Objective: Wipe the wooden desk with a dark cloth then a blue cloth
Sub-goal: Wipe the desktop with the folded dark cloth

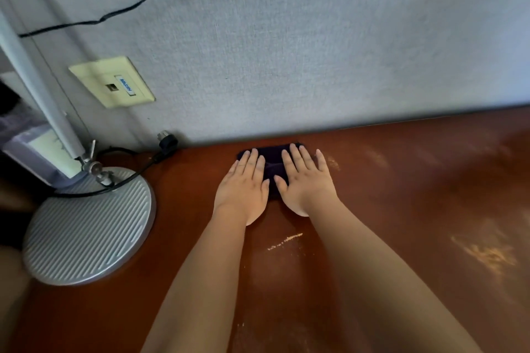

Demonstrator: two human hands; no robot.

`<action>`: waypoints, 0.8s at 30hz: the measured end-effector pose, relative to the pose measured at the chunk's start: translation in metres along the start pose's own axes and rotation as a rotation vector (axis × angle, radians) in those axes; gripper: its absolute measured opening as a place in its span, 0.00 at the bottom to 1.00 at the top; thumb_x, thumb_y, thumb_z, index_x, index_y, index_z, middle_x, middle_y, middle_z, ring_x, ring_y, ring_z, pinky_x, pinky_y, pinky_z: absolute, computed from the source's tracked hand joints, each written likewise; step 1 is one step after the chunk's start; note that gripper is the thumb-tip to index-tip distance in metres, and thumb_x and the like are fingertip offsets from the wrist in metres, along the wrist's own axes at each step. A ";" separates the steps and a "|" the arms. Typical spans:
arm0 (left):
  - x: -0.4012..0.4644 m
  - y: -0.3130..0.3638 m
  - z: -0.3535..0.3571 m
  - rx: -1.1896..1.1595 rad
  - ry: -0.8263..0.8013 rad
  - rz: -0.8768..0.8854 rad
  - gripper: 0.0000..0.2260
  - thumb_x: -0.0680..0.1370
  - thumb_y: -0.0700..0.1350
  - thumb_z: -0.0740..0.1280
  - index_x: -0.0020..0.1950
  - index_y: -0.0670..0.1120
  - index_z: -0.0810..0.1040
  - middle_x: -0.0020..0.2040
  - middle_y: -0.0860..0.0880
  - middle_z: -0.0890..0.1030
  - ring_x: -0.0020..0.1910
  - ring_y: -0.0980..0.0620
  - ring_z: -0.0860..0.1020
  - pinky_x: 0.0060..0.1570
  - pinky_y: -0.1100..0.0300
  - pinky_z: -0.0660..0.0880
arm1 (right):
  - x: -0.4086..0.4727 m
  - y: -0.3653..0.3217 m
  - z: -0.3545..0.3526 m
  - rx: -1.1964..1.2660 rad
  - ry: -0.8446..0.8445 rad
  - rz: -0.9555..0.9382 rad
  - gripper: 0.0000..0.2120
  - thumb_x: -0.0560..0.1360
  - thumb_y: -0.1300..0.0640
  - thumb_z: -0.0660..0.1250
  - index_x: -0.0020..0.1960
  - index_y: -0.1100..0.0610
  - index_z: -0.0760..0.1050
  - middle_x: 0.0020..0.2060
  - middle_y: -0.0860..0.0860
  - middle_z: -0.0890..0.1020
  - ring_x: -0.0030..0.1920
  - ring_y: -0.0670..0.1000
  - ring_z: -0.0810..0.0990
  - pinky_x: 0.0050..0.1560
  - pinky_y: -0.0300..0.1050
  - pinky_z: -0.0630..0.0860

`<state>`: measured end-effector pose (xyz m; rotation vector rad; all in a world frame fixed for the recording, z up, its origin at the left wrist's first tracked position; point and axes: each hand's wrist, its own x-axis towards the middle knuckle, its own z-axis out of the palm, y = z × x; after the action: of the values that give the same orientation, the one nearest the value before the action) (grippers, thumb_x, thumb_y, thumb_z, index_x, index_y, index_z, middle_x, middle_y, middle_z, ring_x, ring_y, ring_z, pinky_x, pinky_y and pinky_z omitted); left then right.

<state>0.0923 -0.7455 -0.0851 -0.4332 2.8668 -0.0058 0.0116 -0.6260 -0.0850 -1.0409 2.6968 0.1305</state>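
Note:
A dark cloth [272, 158] lies flat on the reddish-brown wooden desk [401, 195], close to the back edge by the wall. My left hand [243, 189] presses on its left part with straight fingers. Beside it, my right hand [305, 180] presses on the right part, fingers straight and slightly spread. Most of the cloth is hidden under both palms. Pale crumbs or dust streaks [285, 239] lie on the desk between my forearms, and further pale smears [487, 255] show at the right. No blue cloth is in view.
A round ribbed silver lamp base [86, 226] with its slanted pole [37, 89] stands at the left on the desk. A black cable [137, 172] runs from it to a plug [167, 140] by the grey wall. A cream wall socket plate [113, 82] sits above.

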 end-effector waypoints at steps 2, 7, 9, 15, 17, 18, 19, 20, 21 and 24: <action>-0.020 0.006 0.003 -0.007 -0.001 0.002 0.25 0.84 0.51 0.41 0.79 0.43 0.40 0.79 0.45 0.39 0.78 0.50 0.38 0.76 0.55 0.41 | -0.020 -0.004 0.004 0.008 0.002 0.001 0.30 0.81 0.42 0.38 0.78 0.55 0.37 0.77 0.52 0.39 0.76 0.51 0.36 0.74 0.55 0.33; -0.072 0.015 0.014 0.000 -0.006 0.024 0.25 0.84 0.52 0.41 0.79 0.43 0.40 0.79 0.45 0.39 0.78 0.50 0.39 0.76 0.54 0.41 | -0.073 -0.018 0.016 0.025 -0.016 0.009 0.29 0.81 0.42 0.38 0.78 0.54 0.36 0.77 0.52 0.38 0.76 0.51 0.35 0.74 0.55 0.33; -0.089 0.017 0.018 0.004 -0.009 0.025 0.26 0.84 0.52 0.41 0.78 0.43 0.39 0.79 0.45 0.39 0.77 0.50 0.38 0.76 0.54 0.41 | -0.088 -0.024 0.020 0.022 -0.035 0.006 0.29 0.81 0.42 0.38 0.77 0.54 0.35 0.77 0.51 0.37 0.76 0.50 0.35 0.74 0.55 0.33; -0.103 0.015 0.020 -0.016 -0.024 0.022 0.26 0.84 0.53 0.41 0.78 0.44 0.39 0.79 0.46 0.37 0.77 0.50 0.37 0.76 0.55 0.40 | -0.095 -0.028 0.024 0.028 -0.042 -0.008 0.29 0.81 0.42 0.39 0.78 0.53 0.36 0.77 0.51 0.37 0.76 0.50 0.34 0.74 0.55 0.33; -0.096 0.013 0.020 -0.023 -0.018 0.023 0.26 0.84 0.53 0.41 0.78 0.44 0.39 0.79 0.46 0.37 0.77 0.51 0.37 0.76 0.55 0.40 | -0.088 -0.025 0.023 0.025 -0.038 -0.024 0.29 0.81 0.42 0.39 0.78 0.52 0.36 0.77 0.51 0.37 0.76 0.50 0.34 0.74 0.55 0.33; -0.092 0.012 0.020 -0.026 -0.014 0.020 0.26 0.84 0.53 0.41 0.78 0.44 0.39 0.79 0.46 0.37 0.77 0.51 0.37 0.76 0.55 0.40 | -0.084 -0.025 0.022 0.024 -0.035 -0.029 0.29 0.81 0.42 0.39 0.78 0.52 0.36 0.77 0.51 0.37 0.76 0.50 0.34 0.74 0.55 0.33; -0.086 0.010 0.019 -0.029 -0.010 0.014 0.26 0.84 0.53 0.41 0.78 0.44 0.39 0.79 0.46 0.38 0.77 0.51 0.37 0.76 0.55 0.40 | -0.077 -0.024 0.020 0.023 -0.033 -0.033 0.29 0.81 0.42 0.39 0.78 0.52 0.36 0.77 0.51 0.38 0.76 0.50 0.34 0.74 0.55 0.33; -0.080 0.008 0.018 -0.029 -0.006 0.008 0.26 0.84 0.53 0.41 0.79 0.44 0.39 0.79 0.46 0.38 0.77 0.50 0.37 0.76 0.55 0.40 | -0.070 -0.023 0.018 0.021 -0.031 -0.034 0.29 0.81 0.42 0.39 0.78 0.52 0.36 0.77 0.50 0.38 0.76 0.50 0.34 0.74 0.55 0.33; -0.071 0.005 0.017 -0.027 -0.002 0.001 0.26 0.84 0.53 0.42 0.79 0.44 0.40 0.79 0.46 0.38 0.77 0.50 0.37 0.76 0.55 0.41 | -0.060 -0.022 0.016 0.019 -0.029 -0.038 0.29 0.81 0.41 0.39 0.78 0.52 0.36 0.77 0.50 0.38 0.76 0.50 0.34 0.74 0.55 0.33; -0.045 -0.005 0.012 -0.031 -0.003 -0.008 0.26 0.84 0.53 0.42 0.79 0.44 0.40 0.79 0.46 0.39 0.77 0.51 0.38 0.76 0.55 0.42 | -0.032 -0.020 0.010 0.016 -0.021 -0.045 0.29 0.81 0.41 0.39 0.78 0.52 0.36 0.77 0.51 0.38 0.76 0.50 0.34 0.74 0.55 0.33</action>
<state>0.1378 -0.7371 -0.0857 -0.4505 2.8654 0.0386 0.0494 -0.6186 -0.0862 -1.0889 2.6493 0.1112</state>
